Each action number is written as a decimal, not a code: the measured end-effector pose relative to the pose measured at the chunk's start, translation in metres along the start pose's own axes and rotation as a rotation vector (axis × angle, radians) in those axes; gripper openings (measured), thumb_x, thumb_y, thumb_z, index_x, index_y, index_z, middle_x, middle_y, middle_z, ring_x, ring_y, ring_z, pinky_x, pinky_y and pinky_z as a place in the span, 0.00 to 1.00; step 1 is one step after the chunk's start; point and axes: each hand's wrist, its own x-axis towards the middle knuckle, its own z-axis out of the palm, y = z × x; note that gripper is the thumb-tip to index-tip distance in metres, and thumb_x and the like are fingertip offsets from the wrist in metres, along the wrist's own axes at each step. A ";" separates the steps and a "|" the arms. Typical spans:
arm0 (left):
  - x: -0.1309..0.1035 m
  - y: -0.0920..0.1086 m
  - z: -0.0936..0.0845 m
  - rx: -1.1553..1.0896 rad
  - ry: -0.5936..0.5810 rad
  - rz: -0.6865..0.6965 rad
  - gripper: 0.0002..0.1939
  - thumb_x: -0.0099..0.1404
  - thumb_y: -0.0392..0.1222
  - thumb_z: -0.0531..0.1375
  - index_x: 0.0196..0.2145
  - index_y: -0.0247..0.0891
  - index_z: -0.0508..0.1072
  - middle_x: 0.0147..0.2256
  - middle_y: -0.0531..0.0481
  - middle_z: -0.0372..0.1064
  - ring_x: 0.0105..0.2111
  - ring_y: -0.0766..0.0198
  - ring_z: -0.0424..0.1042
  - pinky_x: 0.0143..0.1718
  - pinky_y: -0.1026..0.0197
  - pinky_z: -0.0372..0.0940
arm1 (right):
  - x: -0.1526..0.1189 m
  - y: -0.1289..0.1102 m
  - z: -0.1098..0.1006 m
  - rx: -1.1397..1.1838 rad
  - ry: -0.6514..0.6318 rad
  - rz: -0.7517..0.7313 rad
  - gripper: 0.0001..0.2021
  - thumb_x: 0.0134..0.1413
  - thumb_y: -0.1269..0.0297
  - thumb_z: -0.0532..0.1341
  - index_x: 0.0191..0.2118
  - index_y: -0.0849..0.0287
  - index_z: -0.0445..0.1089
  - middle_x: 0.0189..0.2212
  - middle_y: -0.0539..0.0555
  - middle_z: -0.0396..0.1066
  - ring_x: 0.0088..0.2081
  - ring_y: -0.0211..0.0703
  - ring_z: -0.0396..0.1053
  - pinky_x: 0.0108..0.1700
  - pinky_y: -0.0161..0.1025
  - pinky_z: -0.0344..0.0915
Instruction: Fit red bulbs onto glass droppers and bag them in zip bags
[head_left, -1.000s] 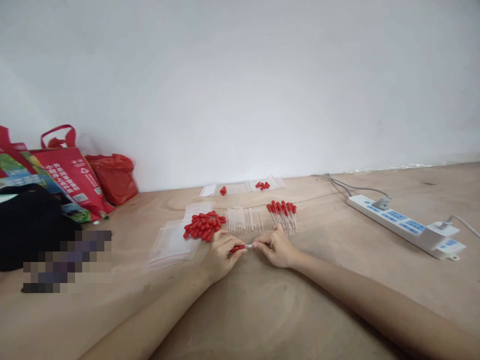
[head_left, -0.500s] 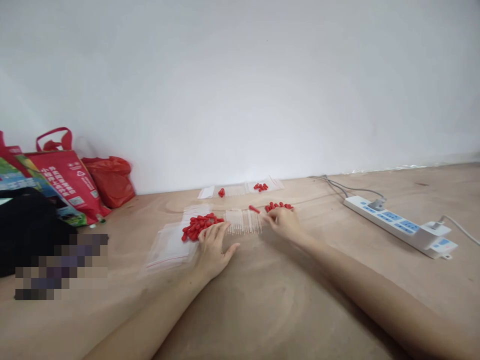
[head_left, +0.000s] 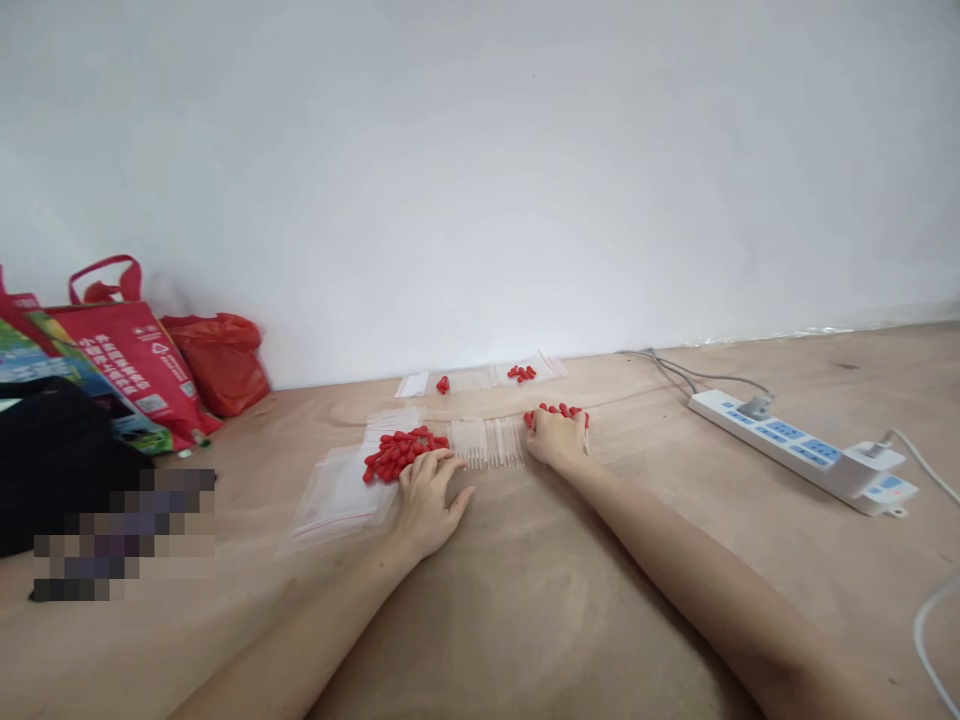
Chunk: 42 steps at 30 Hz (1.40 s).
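A pile of red bulbs (head_left: 397, 450) lies on clear zip bags (head_left: 337, 495). My left hand (head_left: 431, 500) rests at the pile's right edge, fingers apart, with its thumb pointing right. Thin clear tubes (head_left: 486, 443) lie side by side between my hands. Over the near side of a row of red-topped pieces (head_left: 564, 410) is my right hand (head_left: 556, 438), its fingers bent down. Its fingertips are partly hidden, and whatever they pinch is too small to name.
Near the wall, more bags (head_left: 551, 368) bear small red bulbs (head_left: 522, 373) and clear tubes. A white power strip (head_left: 780, 440) with cables lies on the right. Red bags (head_left: 142, 370) and a black cloth item (head_left: 60, 460) stand at the left.
The single red bulb near my right fingertips now lines up with the row of red-topped pieces. My right hand has shifted slightly left and forward; my left hand has barely moved.
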 end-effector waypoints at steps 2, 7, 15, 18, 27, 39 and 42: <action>0.000 0.000 0.000 -0.002 -0.009 -0.004 0.10 0.55 0.39 0.57 0.37 0.39 0.68 0.42 0.44 0.63 0.45 0.52 0.59 0.41 0.50 0.54 | -0.001 -0.001 0.000 -0.009 0.008 -0.022 0.11 0.48 0.66 0.51 0.34 0.61 0.69 0.34 0.60 0.70 0.45 0.53 0.60 0.44 0.47 0.41; 0.001 0.003 -0.001 0.013 -0.018 -0.017 0.07 0.55 0.40 0.58 0.34 0.39 0.70 0.40 0.45 0.63 0.43 0.52 0.60 0.39 0.52 0.54 | -0.004 -0.007 -0.003 0.004 -0.005 -0.025 0.13 0.50 0.62 0.50 0.32 0.60 0.70 0.31 0.61 0.71 0.41 0.52 0.64 0.43 0.48 0.43; 0.001 0.002 0.000 0.052 0.016 -0.035 0.05 0.56 0.42 0.57 0.29 0.39 0.69 0.33 0.48 0.65 0.38 0.56 0.62 0.37 0.54 0.53 | 0.001 -0.021 -0.004 -0.063 -0.132 -0.010 0.14 0.47 0.65 0.51 0.34 0.63 0.72 0.31 0.65 0.71 0.39 0.52 0.66 0.43 0.50 0.42; 0.001 0.001 0.002 0.061 0.039 -0.047 0.05 0.56 0.42 0.57 0.30 0.39 0.69 0.33 0.49 0.65 0.37 0.57 0.62 0.37 0.55 0.53 | 0.002 -0.023 -0.002 -0.063 -0.134 -0.019 0.13 0.47 0.66 0.52 0.34 0.63 0.72 0.30 0.65 0.71 0.39 0.53 0.66 0.44 0.51 0.42; 0.013 -0.013 -0.012 0.136 0.111 -0.287 0.08 0.56 0.45 0.57 0.32 0.41 0.71 0.35 0.48 0.67 0.40 0.55 0.62 0.40 0.53 0.52 | -0.001 -0.029 -0.004 -0.065 -0.116 -0.045 0.12 0.47 0.72 0.51 0.30 0.63 0.72 0.30 0.63 0.72 0.34 0.50 0.67 0.44 0.50 0.43; 0.077 -0.082 -0.031 0.252 -0.238 -0.453 0.13 0.54 0.50 0.55 0.33 0.42 0.74 0.40 0.45 0.71 0.43 0.47 0.65 0.44 0.46 0.53 | -0.057 0.043 -0.004 0.120 0.324 -0.610 0.12 0.58 0.65 0.44 0.31 0.62 0.61 0.28 0.54 0.69 0.29 0.40 0.64 0.41 0.41 0.47; 0.083 -0.083 -0.024 0.244 -0.244 -0.453 0.12 0.53 0.50 0.56 0.29 0.43 0.74 0.37 0.45 0.72 0.41 0.47 0.66 0.43 0.46 0.53 | -0.064 0.050 -0.002 0.140 0.348 -0.685 0.11 0.58 0.66 0.45 0.32 0.61 0.62 0.29 0.53 0.70 0.29 0.39 0.64 0.43 0.41 0.46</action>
